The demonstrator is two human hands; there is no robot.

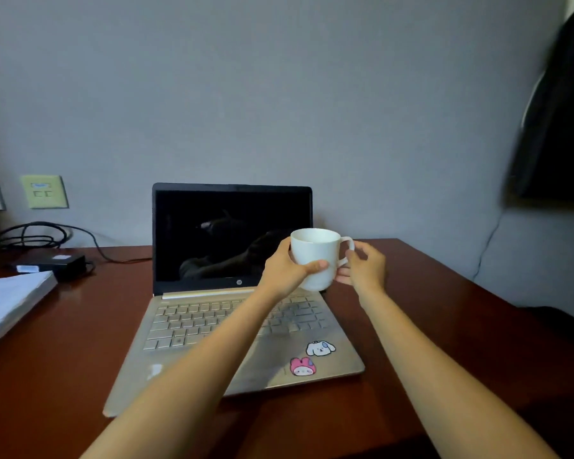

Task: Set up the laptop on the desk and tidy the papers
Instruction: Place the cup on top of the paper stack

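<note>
1. Papers (10, 303) run off the left frame edge.
2. Laptop (232, 326) sits open mid-bench (444, 326), its dark screen facing the person.
3. Left hand (285, 270) grips the mug (315, 256); right hand (365, 266) pinches its handle.

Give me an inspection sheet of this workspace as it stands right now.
Surface: reddish-brown wooden desk, glossy.
Job's things: open silver laptop, screen dark, centred; white paper stack at left edge.
Clutter: white ceramic mug held in front of the screen's right side.
Grippers: left hand grips the mug body; right hand holds its handle.
Cables: black cable coiled at left rear, by black power adapter.
Surroundings: grey wall, pale green socket plate, dark garment hanging at right.
</note>
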